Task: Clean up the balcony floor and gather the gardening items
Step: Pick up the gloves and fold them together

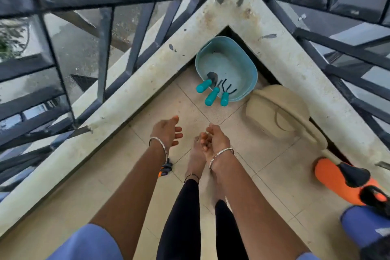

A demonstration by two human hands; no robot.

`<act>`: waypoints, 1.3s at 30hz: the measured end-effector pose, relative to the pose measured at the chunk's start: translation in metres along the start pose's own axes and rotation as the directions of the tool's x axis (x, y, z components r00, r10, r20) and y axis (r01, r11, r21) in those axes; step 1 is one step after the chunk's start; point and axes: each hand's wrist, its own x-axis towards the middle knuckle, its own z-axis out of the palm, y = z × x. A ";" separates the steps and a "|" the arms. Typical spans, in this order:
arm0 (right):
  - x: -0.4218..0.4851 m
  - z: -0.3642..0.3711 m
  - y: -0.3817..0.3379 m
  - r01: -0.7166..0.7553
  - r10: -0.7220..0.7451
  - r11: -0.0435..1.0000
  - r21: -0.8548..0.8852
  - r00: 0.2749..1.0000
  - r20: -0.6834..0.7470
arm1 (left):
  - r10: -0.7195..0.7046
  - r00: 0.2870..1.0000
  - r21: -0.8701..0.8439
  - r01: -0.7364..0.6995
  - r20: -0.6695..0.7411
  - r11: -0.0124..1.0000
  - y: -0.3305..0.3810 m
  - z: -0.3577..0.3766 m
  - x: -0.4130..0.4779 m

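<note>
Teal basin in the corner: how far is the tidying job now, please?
Done: three teal-handled tools lean in the teal basin. In hand: nothing; left hand and right hand hover empty. Left: the orange sprayer and beige plastic item lie outside the basin on the floor.

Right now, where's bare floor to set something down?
Bare tiles lie between the left hand and the teal basin, and lower left beside the ledge. Crowded: the corner, with basin, tool handles and beige container; the orange sprayer takes the right edge.
</note>
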 end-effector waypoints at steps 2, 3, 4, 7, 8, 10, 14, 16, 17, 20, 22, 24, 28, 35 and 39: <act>-0.013 0.004 0.011 0.041 -0.040 0.998 -0.056 0.999 0.018 | -0.012 1.000 -0.032 0.011 -0.005 0.999 -0.020 -0.014 -0.011; -0.019 0.006 0.018 0.056 -0.054 0.995 -0.085 0.998 0.026 | -0.015 1.000 -0.061 0.014 -0.008 0.998 -0.032 -0.022 -0.017; -0.024 0.007 0.024 0.066 -0.063 0.992 -0.112 0.998 0.030 | -0.020 1.000 -0.096 0.019 -0.014 0.995 -0.043 -0.028 -0.021; -0.035 0.004 0.048 0.085 -0.075 0.978 -0.189 0.995 0.062 | -0.046 0.998 -0.235 0.032 -0.051 0.971 -0.081 -0.048 -0.034; -0.039 0.001 0.057 0.091 -0.074 0.971 -0.221 0.994 0.082 | -0.060 0.996 -0.277 0.041 -0.062 0.960 -0.096 -0.054 -0.039; -0.044 -0.009 0.073 0.095 -0.068 0.954 -0.284 0.992 0.102 | -0.069 0.995 -0.340 0.041 -0.072 0.939 -0.123 -0.060 -0.048; -0.057 -0.042 0.110 0.131 -0.082 0.874 -0.467 0.989 0.124 | -0.139 0.984 -0.469 0.069 -0.115 0.880 -0.197 -0.075 -0.074; -0.058 -0.063 0.128 0.133 -0.083 0.842 -0.523 0.990 0.117 | -0.181 0.971 -0.548 0.068 -0.154 0.834 -0.237 -0.080 -0.088; -0.056 -0.072 0.137 0.131 -0.088 0.826 -0.549 0.991 0.104 | -0.193 0.967 -0.583 0.060 -0.168 0.811 -0.256 -0.082 -0.093; -0.051 -0.093 0.167 0.115 -0.093 0.748 -0.653 0.993 0.068 | -0.221 0.953 -0.676 0.025 -0.205 0.736 -0.305 -0.088 -0.109; -0.046 -0.096 0.189 0.107 -0.087 0.662 -0.742 0.994 0.065 | -0.263 0.939 -0.737 0.016 -0.221 0.676 -0.334 -0.095 -0.115; -0.034 -0.092 0.210 0.119 -0.091 0.527 -0.842 0.992 0.083 | -0.294 0.927 -0.772 0.007 -0.233 0.635 -0.358 -0.101 -0.111; 0.013 -0.070 0.243 0.241 -0.150 0.169 -0.956 0.965 0.217 | -0.301 0.913 -0.797 -0.043 -0.276 0.602 -0.385 -0.112 -0.082; 0.108 -0.002 0.273 0.241 -0.020 -0.016 -0.971 0.970 0.241 | -0.281 0.908 -0.818 -0.104 -0.310 0.565 -0.413 -0.118 -0.014; 0.141 0.021 0.287 0.106 -0.016 0.232 -0.967 0.994 0.105 | -0.263 0.918 -0.818 -0.103 -0.298 0.565 -0.431 -0.111 0.012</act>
